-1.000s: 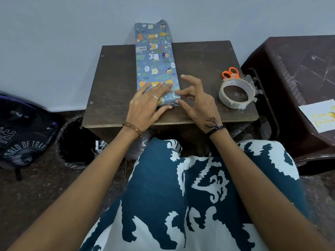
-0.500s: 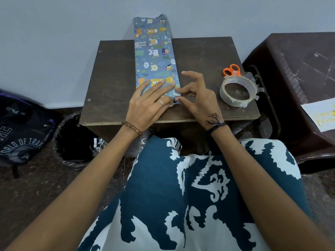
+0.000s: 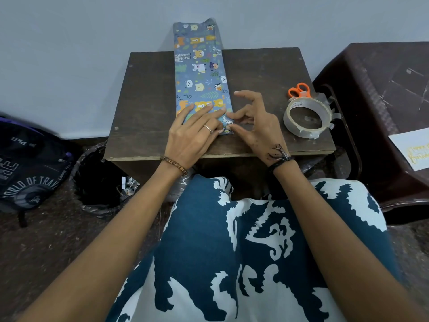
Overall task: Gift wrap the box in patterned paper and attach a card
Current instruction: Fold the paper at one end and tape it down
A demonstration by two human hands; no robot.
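I look down on a small dark table set against a pale wall, my patterned lap below it. The wrapped box, long and narrow in blue animal-print paper, lies along the table's middle; its far end overhangs the back edge toward the wall and its near end sits under my hands.

My judgement on handling: the box looks stiff and light, so it will slide on the bare top unless pinned. The paper is thin and creases readily, and it may tear at the corners if pulled hard. The near end, on top and at the side folds, is the place to hold.

A tape roll sits on the table's right side, with orange-handled scissors just behind it. The card lies on a brown stool further right, well apart from the box.

My left hand lies flat on the near end, fingers straight and slightly fanned, pressing the paper down. My right hand is arched just beside it; thumb and curled fingers pinch the paper at the near right corner, forefinger raised. Whether tape is under them I cannot tell.
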